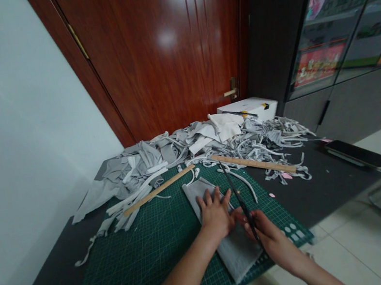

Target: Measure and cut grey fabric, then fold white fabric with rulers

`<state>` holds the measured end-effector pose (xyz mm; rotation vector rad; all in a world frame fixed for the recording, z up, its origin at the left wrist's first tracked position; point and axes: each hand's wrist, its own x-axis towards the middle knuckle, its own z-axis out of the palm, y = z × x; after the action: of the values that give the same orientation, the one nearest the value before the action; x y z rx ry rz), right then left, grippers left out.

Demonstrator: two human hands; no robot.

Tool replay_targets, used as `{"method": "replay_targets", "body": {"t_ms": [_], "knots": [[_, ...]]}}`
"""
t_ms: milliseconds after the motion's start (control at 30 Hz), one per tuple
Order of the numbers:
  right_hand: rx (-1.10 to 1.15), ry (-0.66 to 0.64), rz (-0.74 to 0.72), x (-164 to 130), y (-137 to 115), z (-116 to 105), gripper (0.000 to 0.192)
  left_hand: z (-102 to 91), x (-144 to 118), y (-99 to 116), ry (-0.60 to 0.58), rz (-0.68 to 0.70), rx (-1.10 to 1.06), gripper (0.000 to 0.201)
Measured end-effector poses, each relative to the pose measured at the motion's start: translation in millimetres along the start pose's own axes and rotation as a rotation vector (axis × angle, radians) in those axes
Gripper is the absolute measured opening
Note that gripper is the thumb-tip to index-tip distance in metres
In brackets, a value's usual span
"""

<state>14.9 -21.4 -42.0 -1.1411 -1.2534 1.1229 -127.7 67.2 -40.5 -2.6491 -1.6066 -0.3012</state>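
Observation:
A long piece of grey fabric (237, 254) lies on a green cutting mat (145, 263). My left hand (215, 213) rests flat on the fabric with its fingers spread. Closed around dark scissors (237, 194), my right hand (263, 233) is at the fabric's right edge, close beside my left thumb. The blades point away from me, toward the far side of the mat; whether they are apart is too fine to tell. Beyond them, a thin pale fabric strip (243, 181) curves across the mat.
Heaped grey and white fabric scraps (204, 135) line the table's back. Two wooden rulers, a left one (160, 190) and a right one (253, 163), lie before them. A white box (261, 106) stands behind. A dark flat device (358, 154) is at the right.

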Motion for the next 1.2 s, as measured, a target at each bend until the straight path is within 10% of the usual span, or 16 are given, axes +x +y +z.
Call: {"method": "replay_targets", "body": {"t_ms": [400,833,1200], "knots": [[-0.002,0.017,0.051,-3.8,12.9,-16.7,0.043,-0.9,14.4,-18.0,0.043,0.013,-0.414,0.024],[-0.005,0.091,0.035,-4.4,5.5,-17.8,0.048,-12.8,-2.0,-21.7,-0.016,0.420,-0.447,0.029],[-0.009,0.066,0.056,-8.6,2.4,-21.8,0.046,-20.9,-10.7,-25.6,-0.046,0.456,-0.340,0.030]]}}
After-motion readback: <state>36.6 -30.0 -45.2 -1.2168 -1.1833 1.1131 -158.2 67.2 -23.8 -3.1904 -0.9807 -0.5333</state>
